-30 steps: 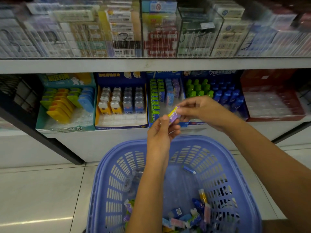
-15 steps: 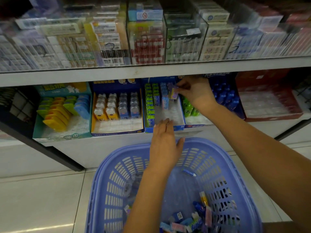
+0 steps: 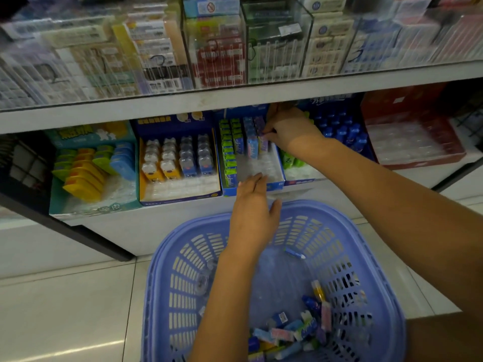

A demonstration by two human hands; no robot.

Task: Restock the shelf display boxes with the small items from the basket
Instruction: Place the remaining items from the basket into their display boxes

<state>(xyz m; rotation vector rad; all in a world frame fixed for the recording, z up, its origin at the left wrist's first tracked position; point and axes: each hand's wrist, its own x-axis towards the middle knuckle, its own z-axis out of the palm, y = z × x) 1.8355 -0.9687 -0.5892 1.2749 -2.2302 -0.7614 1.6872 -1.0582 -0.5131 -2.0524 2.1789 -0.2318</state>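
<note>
A blue plastic basket (image 3: pixel 366 262) sits below me with several small packets (image 3: pixel 292 333) heaped at its near side. On the lower shelf stands a blue display box (image 3: pixel 278 168) with rows of green, blue and purple packets. My right hand (image 3: pixel 287 129) reaches into the back of that box and pinches a small purple packet (image 3: pixel 262 142) at the front of the purple row. Over the basket's far rim, my left hand (image 3: pixel 254 205) hovers with fingers straight, its fingertips at the box's front edge, holding nothing.
Other display boxes line the shelf: a teal one (image 3: pixel 86 202) at left, a blue one with bear-shaped containers (image 3: pixel 177 163), blue and green bottles (image 3: pixel 342 131), a red box (image 3: pixel 413 145) at right. A glass case of cartons (image 3: pixel 217 48) overhangs above. Tiled floor (image 3: pixel 65 296) lies left.
My right hand carried the purple packet from above the basket into the display box and lowered it onto the purple row. My left hand released the packet and now hovers open.
</note>
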